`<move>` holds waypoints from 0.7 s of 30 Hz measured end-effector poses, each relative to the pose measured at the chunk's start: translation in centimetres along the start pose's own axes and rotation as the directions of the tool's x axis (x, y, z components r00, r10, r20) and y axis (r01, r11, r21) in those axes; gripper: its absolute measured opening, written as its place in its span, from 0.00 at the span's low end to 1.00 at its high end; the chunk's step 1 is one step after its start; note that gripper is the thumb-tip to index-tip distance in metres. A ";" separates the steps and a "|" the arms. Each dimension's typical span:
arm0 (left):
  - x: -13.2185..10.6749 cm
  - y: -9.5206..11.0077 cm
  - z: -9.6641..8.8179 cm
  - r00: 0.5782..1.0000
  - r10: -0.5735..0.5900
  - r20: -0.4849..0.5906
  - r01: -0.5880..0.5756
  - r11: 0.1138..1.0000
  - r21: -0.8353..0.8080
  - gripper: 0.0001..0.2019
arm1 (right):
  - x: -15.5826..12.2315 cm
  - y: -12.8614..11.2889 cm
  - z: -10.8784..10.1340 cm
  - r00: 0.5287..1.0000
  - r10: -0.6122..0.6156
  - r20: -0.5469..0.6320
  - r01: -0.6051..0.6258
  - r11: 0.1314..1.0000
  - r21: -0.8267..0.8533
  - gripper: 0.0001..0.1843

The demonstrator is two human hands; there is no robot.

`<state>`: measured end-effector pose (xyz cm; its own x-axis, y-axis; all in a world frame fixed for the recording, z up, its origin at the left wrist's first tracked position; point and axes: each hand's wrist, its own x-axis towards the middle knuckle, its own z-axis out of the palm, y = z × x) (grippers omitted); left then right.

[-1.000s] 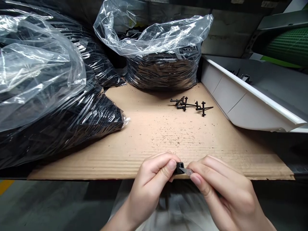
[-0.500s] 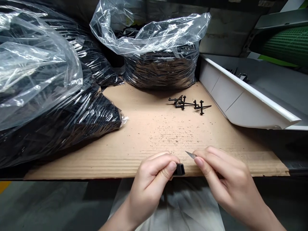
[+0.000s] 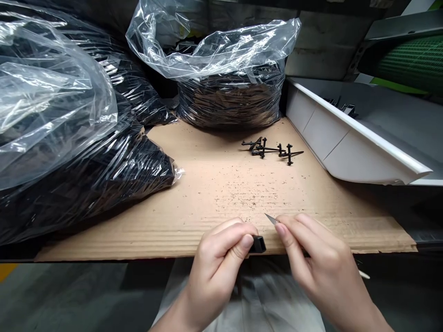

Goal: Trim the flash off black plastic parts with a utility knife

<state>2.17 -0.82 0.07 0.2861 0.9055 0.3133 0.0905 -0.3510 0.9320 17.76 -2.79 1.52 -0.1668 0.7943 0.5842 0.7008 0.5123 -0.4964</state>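
Near the front edge of the cardboard sheet, my left hand is closed around a small black plastic part. Its hollow, squarish end sticks out past my thumb toward the right. My right hand pinches a craft knife; the pointed blade aims up and left, and the handle is hidden in my fingers. Blade and plastic part are a little apart. Dark shavings lie scattered on the cardboard ahead of my hands. Farther back sit several black branched plastic pieces.
A clear plastic bag full of dark parts stands at the back. Another large bag covers the left side. At right is a white tray with some black parts inside. Beyond it hangs a green roller-like surface.
My right hand with the knife has moved slightly left, nearer the black plastic part. My left hand keeps its hold almost in place. A pale stick-like tip now shows behind my right wrist.
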 end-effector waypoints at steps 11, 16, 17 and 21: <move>0.1 0.4 -0.1 0.993 -0.116 -0.013 0.115 0.991 -0.073 0.07 | -1.1 1.2 -0.7 0.973 0.175 0.152 -0.212 0.934 0.287 0.09; 0.1 0.3 0.1 0.993 -0.106 -0.059 0.102 0.992 -0.070 0.05 | -1.1 0.5 -0.4 0.983 0.122 0.135 -0.156 0.949 0.273 0.08; 0.0 0.3 0.2 0.992 -0.101 -0.072 0.097 0.993 -0.065 0.05 | -1.2 0.3 -0.3 0.987 0.108 0.120 -0.137 0.953 0.270 0.08; -0.1 0.2 0.5 0.988 -0.097 -0.121 0.094 0.995 -0.026 0.04 | -1.5 -0.4 0.7 0.997 0.074 -0.005 -0.070 0.964 0.258 0.12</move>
<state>2.67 -1.09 0.17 0.1586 0.9573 0.2416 0.0924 -0.2580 0.9617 17.22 -3.96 0.42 -0.1107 0.8284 0.5491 0.5084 0.5219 -0.6849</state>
